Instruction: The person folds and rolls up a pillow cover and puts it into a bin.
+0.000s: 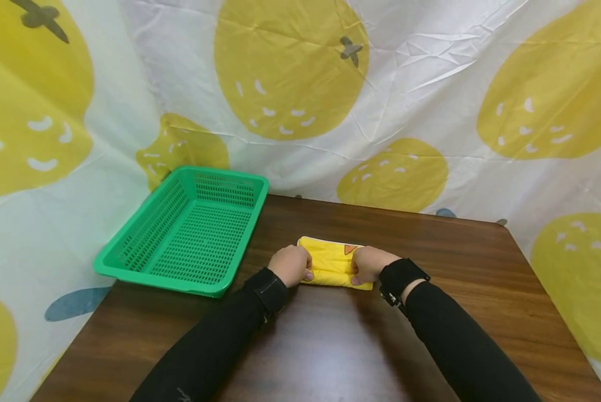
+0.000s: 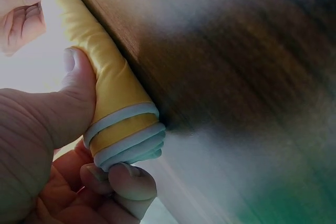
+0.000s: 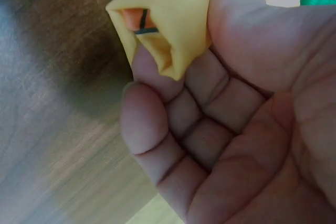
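A yellow cloth (image 1: pixel 329 258) with an orange triangular mark lies folded and partly rolled on the brown table, directly in front of me. My left hand (image 1: pixel 291 266) grips its left end. In the left wrist view the thumb presses on the yellow roll (image 2: pixel 113 85), and curled fingertips sit under its stacked pale-edged layers. At the right end, my right hand (image 1: pixel 371 264) pinches the cloth. The right wrist view shows a folded yellow corner (image 3: pixel 173 24) between the thumb and curled fingers, with a bit of orange and a dark line inside the fold.
A green plastic basket (image 1: pixel 261 187) with slotted walls stands on the table to the left of my hands. Behind and beside the wooden table (image 1: pixel 446 240) hangs a white curtain (image 1: pixel 300 156) printed with yellow fruit. Black bands and sleeves cover both wrists and forearms.
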`<state>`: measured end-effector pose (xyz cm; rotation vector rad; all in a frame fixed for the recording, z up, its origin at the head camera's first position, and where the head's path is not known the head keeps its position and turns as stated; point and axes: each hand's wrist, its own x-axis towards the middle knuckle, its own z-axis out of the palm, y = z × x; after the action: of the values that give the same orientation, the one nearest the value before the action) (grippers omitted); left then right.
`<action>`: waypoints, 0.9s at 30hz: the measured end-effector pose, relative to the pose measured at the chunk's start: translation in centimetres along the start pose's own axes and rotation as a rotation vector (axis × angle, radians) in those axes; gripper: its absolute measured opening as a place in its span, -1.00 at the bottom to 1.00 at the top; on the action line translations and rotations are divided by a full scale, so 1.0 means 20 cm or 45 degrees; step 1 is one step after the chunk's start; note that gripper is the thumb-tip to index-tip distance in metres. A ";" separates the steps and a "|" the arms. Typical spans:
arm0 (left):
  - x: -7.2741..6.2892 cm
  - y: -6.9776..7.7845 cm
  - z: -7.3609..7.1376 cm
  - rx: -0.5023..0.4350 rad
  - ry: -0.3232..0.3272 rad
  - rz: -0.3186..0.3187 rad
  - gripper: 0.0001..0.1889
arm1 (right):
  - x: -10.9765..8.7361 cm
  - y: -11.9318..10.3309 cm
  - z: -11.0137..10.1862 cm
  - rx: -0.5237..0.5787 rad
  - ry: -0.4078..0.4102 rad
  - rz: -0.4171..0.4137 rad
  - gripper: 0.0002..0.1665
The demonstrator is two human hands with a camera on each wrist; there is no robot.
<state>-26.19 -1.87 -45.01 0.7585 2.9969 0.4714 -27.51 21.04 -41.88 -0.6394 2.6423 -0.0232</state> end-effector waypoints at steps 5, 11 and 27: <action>-0.03 0.02 0.00 0.074 0.030 -0.003 -0.67 | 0.01 -0.01 -0.02 -0.005 -0.047 0.025 -0.64; -0.10 0.07 0.00 0.423 0.188 0.039 -0.78 | 0.03 -0.03 -0.06 0.013 -0.107 0.110 -0.69; -0.18 0.13 0.07 0.712 0.272 0.162 -0.87 | 0.03 0.06 -0.05 0.245 -0.166 0.196 -0.71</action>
<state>-21.65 -1.00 -45.84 0.9813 3.3262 -0.3331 -28.89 21.70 -41.31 -0.3608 2.5165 -0.1823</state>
